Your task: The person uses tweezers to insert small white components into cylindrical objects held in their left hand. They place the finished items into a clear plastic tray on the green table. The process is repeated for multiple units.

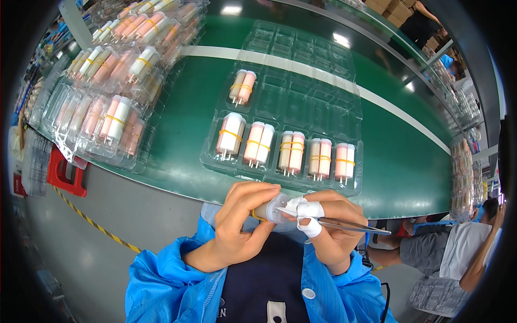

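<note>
My left hand (242,220) is closed around a banded bundle of small capped tubes (276,209), its pale grey end facing right. White tape wraps some fingertips of my right hand (328,218), which pinches a pair of metal tweezers (355,224). The tweezer tips touch or nearly touch the grey end of the bundle; which, I cannot tell. Just beyond my hands lies a clear plastic tray (280,102). Its near row holds several pink and white tube bundles (258,143) with yellow bands and thin prongs. One more bundle (242,87) sits behind them at the left.
Stacked clear trays filled with similar bundles (113,116) stand at the left of the green table (177,145). A red plastic object (67,175) is below the table's left edge. Another person (452,247) sits at the right, by more stacked trays (462,177).
</note>
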`<state>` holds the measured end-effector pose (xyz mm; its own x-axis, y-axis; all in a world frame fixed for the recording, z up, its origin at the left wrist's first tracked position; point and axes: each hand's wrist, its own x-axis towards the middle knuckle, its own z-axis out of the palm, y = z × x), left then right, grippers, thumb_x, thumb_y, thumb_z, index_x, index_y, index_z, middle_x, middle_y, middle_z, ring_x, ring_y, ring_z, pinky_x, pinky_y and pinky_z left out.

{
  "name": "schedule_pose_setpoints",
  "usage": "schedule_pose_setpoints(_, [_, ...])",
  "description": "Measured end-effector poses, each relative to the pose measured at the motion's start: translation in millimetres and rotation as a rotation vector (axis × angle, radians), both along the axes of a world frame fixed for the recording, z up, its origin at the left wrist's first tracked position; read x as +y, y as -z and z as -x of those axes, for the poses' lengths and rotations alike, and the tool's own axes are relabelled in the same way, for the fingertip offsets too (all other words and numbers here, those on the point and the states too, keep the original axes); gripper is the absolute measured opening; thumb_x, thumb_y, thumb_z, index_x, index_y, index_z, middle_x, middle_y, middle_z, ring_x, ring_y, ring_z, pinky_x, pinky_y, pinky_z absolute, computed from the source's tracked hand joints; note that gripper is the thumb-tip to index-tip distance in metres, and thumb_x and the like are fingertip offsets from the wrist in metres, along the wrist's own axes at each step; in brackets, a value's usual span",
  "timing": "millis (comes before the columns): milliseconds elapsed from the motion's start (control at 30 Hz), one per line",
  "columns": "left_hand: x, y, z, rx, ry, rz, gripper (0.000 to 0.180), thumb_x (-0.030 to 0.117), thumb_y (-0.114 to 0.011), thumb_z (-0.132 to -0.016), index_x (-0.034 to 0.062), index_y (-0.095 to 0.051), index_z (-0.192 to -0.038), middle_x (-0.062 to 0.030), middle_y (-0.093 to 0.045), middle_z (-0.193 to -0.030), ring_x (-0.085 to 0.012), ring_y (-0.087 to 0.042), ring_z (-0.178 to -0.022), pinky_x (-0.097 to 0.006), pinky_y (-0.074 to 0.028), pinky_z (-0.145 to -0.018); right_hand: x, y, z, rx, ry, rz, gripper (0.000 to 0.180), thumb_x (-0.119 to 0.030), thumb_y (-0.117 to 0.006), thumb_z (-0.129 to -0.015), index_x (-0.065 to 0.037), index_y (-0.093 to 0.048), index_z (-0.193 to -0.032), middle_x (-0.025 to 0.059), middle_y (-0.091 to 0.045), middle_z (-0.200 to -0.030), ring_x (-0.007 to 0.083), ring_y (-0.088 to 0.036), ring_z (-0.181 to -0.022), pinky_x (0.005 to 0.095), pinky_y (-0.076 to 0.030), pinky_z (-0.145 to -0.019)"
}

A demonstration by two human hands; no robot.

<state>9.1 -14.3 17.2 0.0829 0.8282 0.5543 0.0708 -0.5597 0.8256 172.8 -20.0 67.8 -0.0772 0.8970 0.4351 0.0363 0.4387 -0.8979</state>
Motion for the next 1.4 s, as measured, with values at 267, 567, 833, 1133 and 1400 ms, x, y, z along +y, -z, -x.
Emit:
schedule_pose_setpoints(267, [1.6,1.9,4.4,0.076,0.031,-0.049,0.045,-0.011,-0.065,-0.067,-0.0074,-0.058,-0.111,-0.0213,-0.057,-0.112,-0.0282,-0.057,-0.101,-0.035,-0.047,-0.084,-0.9,2.9,-0.8,0.009,0.006,0.041,0.017,0.002,-0.069,-0.078,0.004,-0.067,-0.095,0.0183,-0.068,-0.089,0.0208,-0.068,-0.078,0.0288,-0.056,-0.065])
schedule_pose_setpoints(567, [1.5,1.7,4.8,0.042,0.062,-0.026,0.047,-0.011,-0.065,-0.067,-0.0072,-0.056,-0.113,-0.0217,-0.057,-0.113,-0.0277,-0.057,-0.101,-0.035,-0.047,-0.085,-2.4,10.5,0.3,0.137,0.004,0.053,0.018,0.001,-0.07,-0.078,0.004,-0.068,-0.096,0.0187,-0.068,-0.09,0.021,-0.068,-0.079,0.029,-0.055,-0.067])
schedule_pose_setpoints(833, [2.4,-0.3,5.5,0.09,0.036,-0.073,0.047,-0.011,-0.065,-0.066,-0.0065,-0.057,-0.113,-0.0215,-0.058,-0.111,-0.0293,-0.057,-0.1,-0.035,-0.048,-0.084,-1.2,7.3,0.1,0.097,0.001,0.04,0.019,0.001,-0.07,-0.076,0.005,-0.068,-0.095,0.0185,-0.068,-0.091,0.0204,-0.068,-0.079,0.0281,-0.055,-0.067])
schedule_pose_setpoints(1133, [2.4,-1.2,3.8,0.079,0.0,-0.073,0.052,-0.009,-0.069,-0.06,-0.0021,-0.06,-0.111,-0.0184,-0.061,-0.11,-0.0329,-0.059,-0.095,-0.037,-0.048,-0.08,0.4,2.4,-1.2,-0.018,0.014,-0.016,0.016,0.001,-0.071,-0.075,0.004,-0.069,-0.091,0.018,-0.068,-0.087,0.0207,-0.068,-0.075,0.0278,-0.055,-0.062])
schedule_pose_setpoints(1400, [3.1,-0.5,4.5,0.085,-0.005,-0.081,0.053,-0.01,-0.069,-0.059,-0.0021,-0.06,-0.111,-0.0182,-0.061,-0.11,-0.0327,-0.059,-0.096,-0.037,-0.048,-0.08,1.6,1.3,-1.3,-0.049,0.004,-0.054,0.016,0.001,-0.07,-0.076,0.004,-0.069,-0.092,0.0179,-0.068,-0.087,0.0212,-0.068,-0.075,0.0284,-0.055,-0.063])
